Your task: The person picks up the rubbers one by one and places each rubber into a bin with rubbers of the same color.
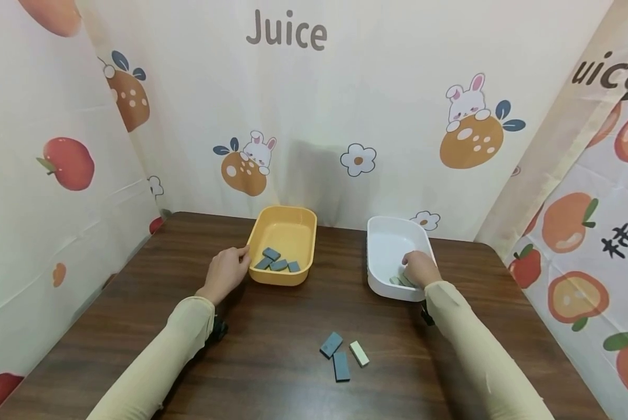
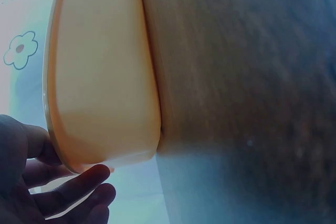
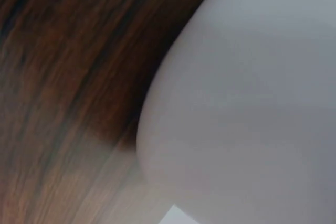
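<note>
My left hand [image 1: 225,273] is at the left rim of a yellow plastic bin [image 1: 308,230]. In the left wrist view its thumb and a finger pinch the rim beside the bin's outer wall [image 2: 100,72]. Several dark blue-grey blocks [image 1: 279,265] lie at the bin's near end. My right hand [image 1: 421,269] reaches down into a white plastic bin [image 1: 387,233], just above pale green blocks [image 1: 397,281]; its fingertips are partly hidden, so I cannot tell whether it holds one. Only the white bin's smooth outer wall [image 3: 236,103] fills the right wrist view.
On the brown wooden table [image 1: 272,361], in front of the bins, lie two blue-grey blocks [image 1: 341,366] touching or nearly so. A pale green block [image 1: 359,353] lies just right of them. A printed curtain [image 1: 314,105] hangs behind the table and along both sides.
</note>
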Demonstrator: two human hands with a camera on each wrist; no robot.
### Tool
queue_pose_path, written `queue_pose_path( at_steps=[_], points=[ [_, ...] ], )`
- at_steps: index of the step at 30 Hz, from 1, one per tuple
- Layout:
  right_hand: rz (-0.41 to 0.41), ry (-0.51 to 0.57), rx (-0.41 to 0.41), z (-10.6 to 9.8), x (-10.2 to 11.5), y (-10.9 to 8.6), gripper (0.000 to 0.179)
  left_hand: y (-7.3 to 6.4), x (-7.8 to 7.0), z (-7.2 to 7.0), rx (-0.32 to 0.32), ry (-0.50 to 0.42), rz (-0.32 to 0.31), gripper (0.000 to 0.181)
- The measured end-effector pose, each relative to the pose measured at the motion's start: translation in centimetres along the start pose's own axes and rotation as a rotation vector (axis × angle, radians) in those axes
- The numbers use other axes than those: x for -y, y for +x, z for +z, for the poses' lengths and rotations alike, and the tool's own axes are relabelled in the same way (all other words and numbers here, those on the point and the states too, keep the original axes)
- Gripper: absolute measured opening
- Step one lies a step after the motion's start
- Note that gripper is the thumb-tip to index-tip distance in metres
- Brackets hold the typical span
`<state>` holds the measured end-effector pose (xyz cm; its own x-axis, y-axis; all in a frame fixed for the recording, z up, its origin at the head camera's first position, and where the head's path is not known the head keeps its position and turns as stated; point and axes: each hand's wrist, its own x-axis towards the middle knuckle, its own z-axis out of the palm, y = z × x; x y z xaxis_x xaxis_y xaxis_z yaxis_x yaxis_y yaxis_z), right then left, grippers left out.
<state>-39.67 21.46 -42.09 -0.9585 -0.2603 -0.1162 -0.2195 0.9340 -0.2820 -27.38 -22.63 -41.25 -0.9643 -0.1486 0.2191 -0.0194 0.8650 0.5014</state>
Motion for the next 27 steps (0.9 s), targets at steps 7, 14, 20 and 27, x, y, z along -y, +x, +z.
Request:
queue_pose_path(
  at_steps=[7,14,20,27],
  points=[
    [-0.054,0.075,-0.104,-0.9,0.2,-1.4,0.028,0.1,0.2,0.1,-0.006,-0.001,0.012,0.038],
    [-0.097,0.117,-0.214,-2.7,0.8,-3.6,0.028,0.2,0.0,-0.2,-0.014,0.000,0.011,0.038],
    [-0.082,0.153,-0.292,-3.0,0.2,-5.5,0.028,0.2,-0.2,-0.2,-0.004,0.004,0.006,0.038],
    [-0.036,0.208,-0.347,-3.1,-0.5,-7.5,0.029,0.1,0.0,0.0,0.013,-0.005,-0.001,0.038]
  ],
)
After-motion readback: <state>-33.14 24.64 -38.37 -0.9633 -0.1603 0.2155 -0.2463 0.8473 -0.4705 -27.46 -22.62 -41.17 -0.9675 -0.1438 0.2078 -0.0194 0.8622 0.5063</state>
